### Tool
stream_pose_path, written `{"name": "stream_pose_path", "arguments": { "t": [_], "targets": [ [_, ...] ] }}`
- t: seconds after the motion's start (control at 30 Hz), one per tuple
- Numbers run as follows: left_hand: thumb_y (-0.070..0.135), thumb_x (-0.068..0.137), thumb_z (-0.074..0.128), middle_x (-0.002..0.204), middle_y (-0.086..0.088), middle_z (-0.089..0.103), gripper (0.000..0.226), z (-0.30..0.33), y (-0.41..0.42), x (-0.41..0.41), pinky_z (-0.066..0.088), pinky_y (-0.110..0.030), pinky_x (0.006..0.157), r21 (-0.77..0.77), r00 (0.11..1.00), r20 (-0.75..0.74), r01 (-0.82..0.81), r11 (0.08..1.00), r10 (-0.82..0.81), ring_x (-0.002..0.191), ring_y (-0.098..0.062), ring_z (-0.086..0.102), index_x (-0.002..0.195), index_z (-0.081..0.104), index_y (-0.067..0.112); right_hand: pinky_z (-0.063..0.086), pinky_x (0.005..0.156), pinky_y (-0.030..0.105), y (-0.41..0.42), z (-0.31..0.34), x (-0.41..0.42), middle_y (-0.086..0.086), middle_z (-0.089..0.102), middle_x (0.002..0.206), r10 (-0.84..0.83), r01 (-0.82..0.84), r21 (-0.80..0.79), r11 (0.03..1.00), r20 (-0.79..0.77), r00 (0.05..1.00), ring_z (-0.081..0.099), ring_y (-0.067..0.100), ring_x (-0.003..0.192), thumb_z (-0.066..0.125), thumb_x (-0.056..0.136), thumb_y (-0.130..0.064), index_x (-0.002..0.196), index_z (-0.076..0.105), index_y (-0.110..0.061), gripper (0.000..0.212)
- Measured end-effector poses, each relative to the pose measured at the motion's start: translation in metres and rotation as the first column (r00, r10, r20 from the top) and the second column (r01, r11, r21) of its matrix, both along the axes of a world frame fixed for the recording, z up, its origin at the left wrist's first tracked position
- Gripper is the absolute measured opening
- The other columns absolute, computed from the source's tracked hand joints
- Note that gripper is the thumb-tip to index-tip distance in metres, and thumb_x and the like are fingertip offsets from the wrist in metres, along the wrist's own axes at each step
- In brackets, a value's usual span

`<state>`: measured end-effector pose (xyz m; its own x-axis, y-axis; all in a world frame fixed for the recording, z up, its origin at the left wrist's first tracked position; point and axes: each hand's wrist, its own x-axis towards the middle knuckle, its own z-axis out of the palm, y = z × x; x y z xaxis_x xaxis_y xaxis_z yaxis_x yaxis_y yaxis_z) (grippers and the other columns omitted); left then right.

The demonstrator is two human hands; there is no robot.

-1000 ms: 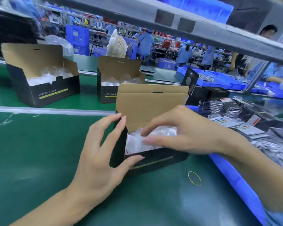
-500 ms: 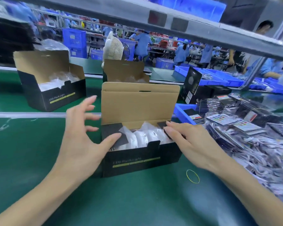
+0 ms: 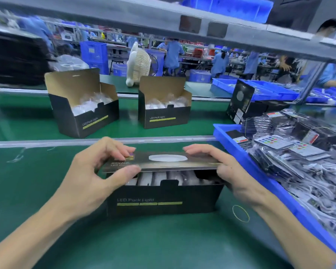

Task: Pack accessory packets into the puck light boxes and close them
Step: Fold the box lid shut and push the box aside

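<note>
A black LED Puck Light box (image 3: 163, 200) stands on the green mat in front of me. Its lid (image 3: 163, 162) is folded down almost flat, with a narrow gap showing white bagged contents (image 3: 163, 177) inside. My left hand (image 3: 97, 171) pinches the lid's left end, thumb under the edge and fingers on top. My right hand (image 3: 227, 171) holds the lid's right end the same way. Two more puck light boxes stand with lids up on the belt behind, one at the left (image 3: 85, 117) and one in the middle (image 3: 163, 115).
A blue tray (image 3: 260, 171) full of bagged remotes and accessory packets (image 3: 299, 158) lines the right side. A yellow rubber band (image 3: 240, 213) lies on the mat right of the box. A closed black box (image 3: 241, 101) stands behind the tray. A grey shelf runs overhead.
The lid stood upright before; both hands have brought it down over the box. The box's side flaps are folded in.
</note>
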<state>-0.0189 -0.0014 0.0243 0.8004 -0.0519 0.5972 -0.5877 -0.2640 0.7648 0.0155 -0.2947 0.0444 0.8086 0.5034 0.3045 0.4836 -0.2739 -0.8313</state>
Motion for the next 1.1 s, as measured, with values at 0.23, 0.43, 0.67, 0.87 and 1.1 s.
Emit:
{"name": "stream_pose_path", "arguments": {
  "t": [0.23, 0.43, 0.67, 0.87, 1.1],
  "targets": [
    [0.056, 0.074, 0.080, 0.110, 0.003, 0.073, 0.036, 0.006, 0.003, 0.000, 0.051, -0.027, 0.099, 0.036, 0.998, -0.001, 0.068, 0.997, -0.068, 0.110, -0.018, 0.070, 0.096, 0.066, 0.031, 0.045, 0.099, 0.023, -0.002, -0.007, 0.005, -0.008, 0.062, 0.129, -0.030, 0.027, 0.052, 0.998, 0.062, 0.998, 0.055, 0.015, 0.124, 0.059, 0.079, -0.042, 0.110, 0.067, -0.026, 0.036],
    [0.048, 0.078, 0.079, 0.108, 0.008, 0.075, 0.031, 0.008, 0.005, 0.002, 0.052, -0.029, 0.094, 0.140, 0.996, 0.090, 0.010, 0.990, -0.023, 0.107, -0.019, 0.070, 0.095, 0.073, 0.024, 0.043, 0.101, 0.024, -0.004, -0.007, 0.005, -0.006, 0.065, 0.126, -0.048, 0.042, 0.069, 0.997, 0.084, 0.995, 0.057, 0.016, 0.122, 0.066, 0.078, -0.036, 0.105, 0.069, -0.024, 0.030],
    [0.035, 0.084, 0.071, 0.112, 0.014, 0.074, 0.019, 0.004, -0.001, -0.003, 0.050, -0.024, 0.097, 0.165, 0.993, 0.115, -0.006, 0.986, -0.014, 0.114, -0.015, 0.068, 0.102, 0.074, 0.028, 0.043, 0.098, 0.018, -0.002, -0.004, -0.001, -0.009, 0.064, 0.126, -0.074, 0.072, 0.028, 0.997, 0.081, 0.994, 0.057, 0.012, 0.121, 0.066, 0.079, -0.039, 0.107, 0.068, -0.026, 0.030],
    [0.045, 0.084, 0.069, 0.106, 0.016, 0.076, 0.017, 0.006, -0.005, -0.005, 0.054, -0.024, 0.087, 0.089, 0.993, 0.088, -0.089, 0.992, 0.081, 0.099, -0.009, 0.072, 0.100, 0.073, 0.041, 0.045, 0.085, 0.010, 0.001, 0.001, -0.006, -0.009, 0.071, 0.109, -0.205, 0.196, 0.069, 0.978, 0.153, 0.967, 0.064, 0.006, 0.100, 0.065, 0.080, -0.044, 0.107, 0.069, -0.023, 0.034],
    [0.037, 0.086, 0.065, 0.118, 0.016, 0.073, 0.025, 0.004, -0.002, -0.012, 0.049, -0.033, 0.104, 0.267, 0.998, 0.066, 0.006, 0.964, -0.025, 0.124, -0.010, 0.063, 0.106, 0.077, 0.029, 0.039, 0.109, 0.032, -0.005, -0.002, -0.013, -0.007, 0.067, 0.123, -0.144, 0.176, -0.053, 0.983, 0.373, 0.917, 0.051, 0.012, 0.130, 0.069, 0.082, -0.018, 0.104, 0.071, -0.018, 0.022]
  ]
}}
